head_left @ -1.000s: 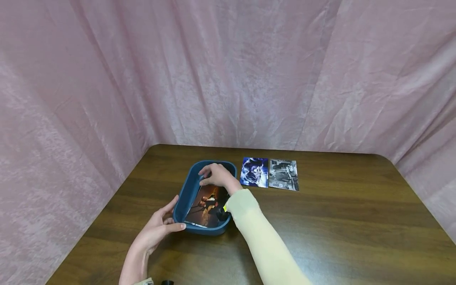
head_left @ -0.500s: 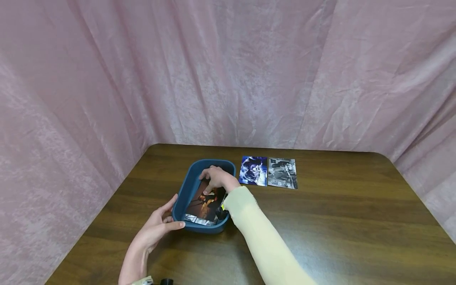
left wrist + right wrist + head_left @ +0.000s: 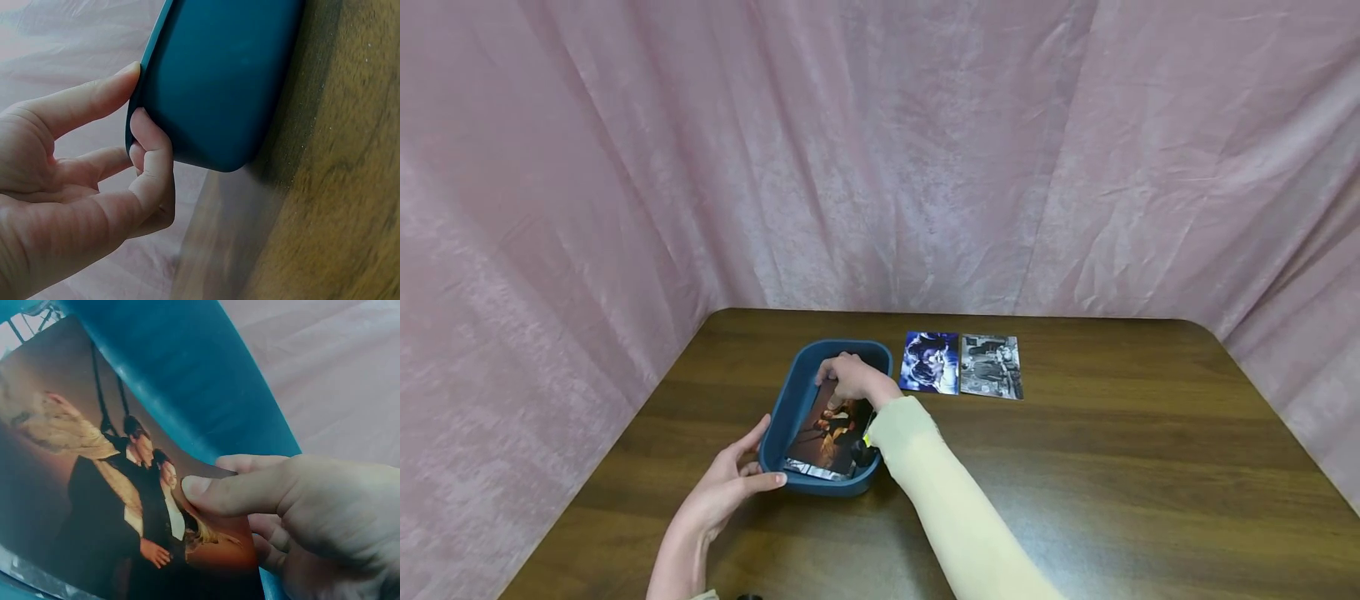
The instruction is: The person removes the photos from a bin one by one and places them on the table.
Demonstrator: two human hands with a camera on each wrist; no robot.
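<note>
Now right hand (image 3: 853, 382) pinching photo (image 3: 829, 429) inside blue tray (image 3: 790, 400); left hand (image 3: 730, 483) gripping tray's near corner

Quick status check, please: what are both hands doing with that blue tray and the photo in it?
Left hand steadies the blue tray at its near corner. Right hand pinches the photo inside the tray. Two more photos lie flat beside it, out of the way.
</note>
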